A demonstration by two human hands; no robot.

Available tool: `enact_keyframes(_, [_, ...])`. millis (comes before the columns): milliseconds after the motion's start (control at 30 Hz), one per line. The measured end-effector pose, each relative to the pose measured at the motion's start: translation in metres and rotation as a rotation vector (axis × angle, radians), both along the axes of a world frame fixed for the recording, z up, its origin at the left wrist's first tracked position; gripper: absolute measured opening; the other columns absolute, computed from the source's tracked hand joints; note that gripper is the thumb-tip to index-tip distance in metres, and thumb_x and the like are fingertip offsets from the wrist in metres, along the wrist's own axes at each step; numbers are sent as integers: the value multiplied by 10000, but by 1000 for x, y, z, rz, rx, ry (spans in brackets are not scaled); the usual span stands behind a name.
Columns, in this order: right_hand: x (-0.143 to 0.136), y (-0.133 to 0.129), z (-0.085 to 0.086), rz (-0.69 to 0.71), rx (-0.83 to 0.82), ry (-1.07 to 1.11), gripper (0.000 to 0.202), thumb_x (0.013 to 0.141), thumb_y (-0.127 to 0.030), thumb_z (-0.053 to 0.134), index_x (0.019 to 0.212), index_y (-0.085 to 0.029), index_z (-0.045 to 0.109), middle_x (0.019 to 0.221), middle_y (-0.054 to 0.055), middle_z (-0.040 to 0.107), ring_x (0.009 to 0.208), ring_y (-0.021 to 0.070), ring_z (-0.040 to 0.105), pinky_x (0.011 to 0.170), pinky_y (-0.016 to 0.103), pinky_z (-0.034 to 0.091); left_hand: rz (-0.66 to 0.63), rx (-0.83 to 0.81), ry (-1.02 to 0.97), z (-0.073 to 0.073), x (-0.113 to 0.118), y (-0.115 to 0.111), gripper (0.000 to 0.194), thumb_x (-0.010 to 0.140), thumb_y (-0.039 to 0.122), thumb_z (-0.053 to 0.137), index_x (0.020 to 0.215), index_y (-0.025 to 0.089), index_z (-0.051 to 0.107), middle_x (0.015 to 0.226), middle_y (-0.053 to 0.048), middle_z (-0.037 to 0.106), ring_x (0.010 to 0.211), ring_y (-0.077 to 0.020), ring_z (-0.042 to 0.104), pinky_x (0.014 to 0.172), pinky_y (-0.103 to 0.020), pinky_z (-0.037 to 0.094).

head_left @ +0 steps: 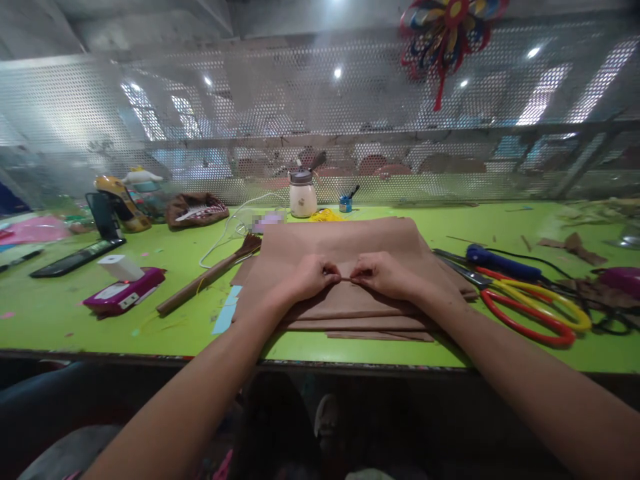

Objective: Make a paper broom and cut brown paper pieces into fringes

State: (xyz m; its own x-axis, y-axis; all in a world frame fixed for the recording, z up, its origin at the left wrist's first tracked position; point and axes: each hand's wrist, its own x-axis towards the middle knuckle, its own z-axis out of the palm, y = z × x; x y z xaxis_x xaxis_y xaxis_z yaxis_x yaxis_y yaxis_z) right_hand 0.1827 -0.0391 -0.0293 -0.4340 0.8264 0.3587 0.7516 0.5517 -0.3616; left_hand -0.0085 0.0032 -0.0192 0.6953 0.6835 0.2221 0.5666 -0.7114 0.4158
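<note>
A stack of brown sheets (340, 240) lies on the green table in front of me, its near edges layered. Over the middle of the stack, my left hand (314, 277) pinches a thin fold or strip of the brown material between thumb and fingers. Facing it a short gap to the right, my right hand (377, 273) pinches the same narrow piece. Both hands rest close to the top sheet, fingertips nearly meeting. Whether the pinched piece is part of the top sheet or separate, I cannot tell.
Scissors with red and yellow handles (530, 310) lie right of the stack. At left are a rolled brown stick (200, 283), a purple power strip (123, 293) and a phone (77, 258). A jar (303, 197) stands behind, before a perforated screen (250, 100).
</note>
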Motion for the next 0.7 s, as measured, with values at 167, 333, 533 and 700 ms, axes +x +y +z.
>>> enact_keyframes(167, [-1, -7, 10, -16, 42, -142, 174, 764, -134, 515, 735, -156, 685, 709, 37, 627, 620, 118, 524, 604, 214, 379, -40, 59, 47, 0, -1, 3, 186, 741, 216, 518, 789, 137, 679, 757, -39, 674, 659, -121, 563, 630, -201, 400])
enact_keyframes(333, [2, -7, 12, 29, 61, -255, 215, 777, -108, 474, 765, -156, 683, 741, 46, 613, 641, 118, 510, 624, 214, 366, -103, 135, 97, 1, -5, 4, 184, 755, 201, 487, 784, 155, 662, 733, -26, 655, 650, -116, 551, 627, -200, 393])
enact_keyframes(533, [3, -5, 7, 48, 78, -386, 194, 797, -138, 451, 794, -149, 645, 787, 65, 595, 696, 139, 495, 670, 242, 357, -150, 255, 182, 6, -7, -3, 209, 781, 185, 435, 773, 160, 642, 746, -42, 618, 656, -122, 529, 624, -213, 374])
enact_keyframes(700, [-3, -15, 6, 40, 150, -460, 190, 827, -208, 443, 798, -146, 620, 791, 83, 585, 711, 165, 485, 658, 277, 339, -180, 331, 207, 11, -7, -9, 224, 769, 168, 423, 681, 149, 627, 745, -58, 578, 626, -123, 495, 618, -226, 363])
